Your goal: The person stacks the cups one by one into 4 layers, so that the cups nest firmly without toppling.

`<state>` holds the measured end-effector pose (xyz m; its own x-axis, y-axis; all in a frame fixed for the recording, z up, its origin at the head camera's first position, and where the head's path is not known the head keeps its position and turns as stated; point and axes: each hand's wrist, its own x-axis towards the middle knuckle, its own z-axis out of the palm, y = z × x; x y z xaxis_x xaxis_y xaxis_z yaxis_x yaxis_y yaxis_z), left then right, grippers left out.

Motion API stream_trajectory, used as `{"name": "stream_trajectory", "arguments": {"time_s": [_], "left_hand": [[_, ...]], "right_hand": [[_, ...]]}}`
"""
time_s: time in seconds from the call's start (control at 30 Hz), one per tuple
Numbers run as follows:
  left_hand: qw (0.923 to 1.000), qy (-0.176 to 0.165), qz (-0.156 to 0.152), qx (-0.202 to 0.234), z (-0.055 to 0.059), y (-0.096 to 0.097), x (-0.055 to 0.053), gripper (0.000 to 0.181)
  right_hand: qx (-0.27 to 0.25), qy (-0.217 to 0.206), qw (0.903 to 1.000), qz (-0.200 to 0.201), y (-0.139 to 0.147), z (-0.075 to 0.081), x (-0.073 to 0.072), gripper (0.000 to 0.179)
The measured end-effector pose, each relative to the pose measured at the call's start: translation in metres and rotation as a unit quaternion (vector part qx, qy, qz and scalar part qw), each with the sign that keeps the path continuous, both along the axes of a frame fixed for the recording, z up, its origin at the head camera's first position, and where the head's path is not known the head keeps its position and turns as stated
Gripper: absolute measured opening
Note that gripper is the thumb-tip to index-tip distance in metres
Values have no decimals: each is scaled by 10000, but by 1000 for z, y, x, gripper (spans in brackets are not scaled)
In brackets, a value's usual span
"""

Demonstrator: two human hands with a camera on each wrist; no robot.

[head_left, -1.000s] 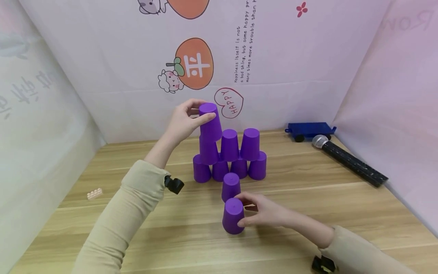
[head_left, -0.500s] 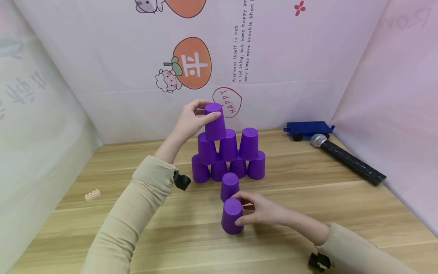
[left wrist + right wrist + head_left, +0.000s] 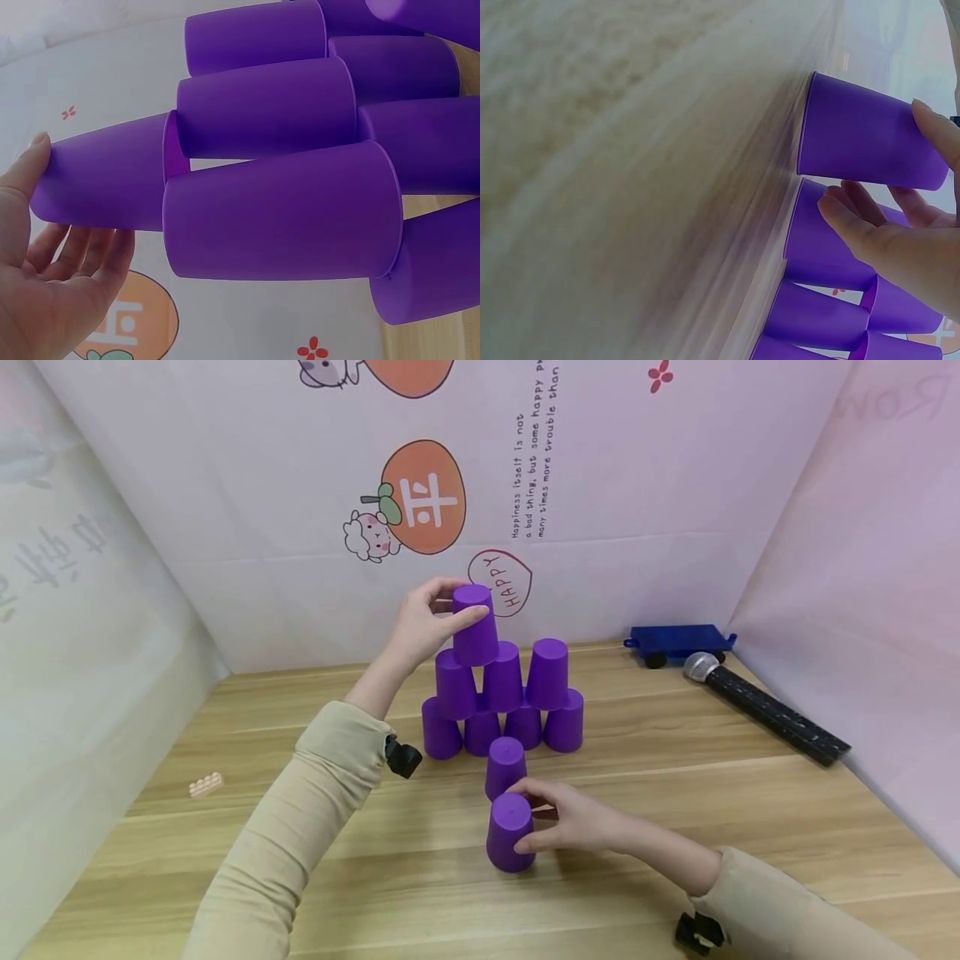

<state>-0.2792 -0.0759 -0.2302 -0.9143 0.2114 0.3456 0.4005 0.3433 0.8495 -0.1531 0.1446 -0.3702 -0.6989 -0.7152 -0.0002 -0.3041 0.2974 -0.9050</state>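
Observation:
Purple cups stand upside down in a stack at the table's middle. Its bottom row (image 3: 441, 733) carries a second row of three cups (image 3: 548, 675). My left hand (image 3: 429, 620) holds another upside-down cup (image 3: 476, 631) by its sides, thumb at the front. In the left wrist view that cup (image 3: 101, 176) has its rim right at the bases of two second-row cups. Nearer me, my right hand (image 3: 576, 821) holds the front cup (image 3: 507, 842) between thumb and fingers, with its rim down on the table. Just behind it stands one more purple cup (image 3: 506, 768).
A blue toy flatbed wagon (image 3: 679, 642) stands at the back right, beside a black microphone (image 3: 772, 710) lying along the right wall. On the left lies a small pale toy brick (image 3: 206, 785). White printed sheets (image 3: 300, 593) enclose the wooden table (image 3: 360, 893).
My left hand has moved slightly right with its cup, from over the left second-row cup to the gap between it and the middle one. My right hand stays at the front cup.

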Motion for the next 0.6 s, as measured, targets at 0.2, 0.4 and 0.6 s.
{"name": "stream_trajectory", "arguments": {"time_s": [0.2, 0.4, 0.6], "left_hand": [[10000, 11, -27, 23, -3, 0, 1, 49], [9998, -64, -161, 20, -7, -5, 4, 58], [9998, -24, -175, 104, -13, -19, 13, 63]], "right_hand": [[-4, 91, 9999, 58, 0, 0, 1, 45], [-116, 121, 9999, 27, 3, 0, 2, 44], [-287, 60, 9994, -190, 13, 3, 3, 42]]}}
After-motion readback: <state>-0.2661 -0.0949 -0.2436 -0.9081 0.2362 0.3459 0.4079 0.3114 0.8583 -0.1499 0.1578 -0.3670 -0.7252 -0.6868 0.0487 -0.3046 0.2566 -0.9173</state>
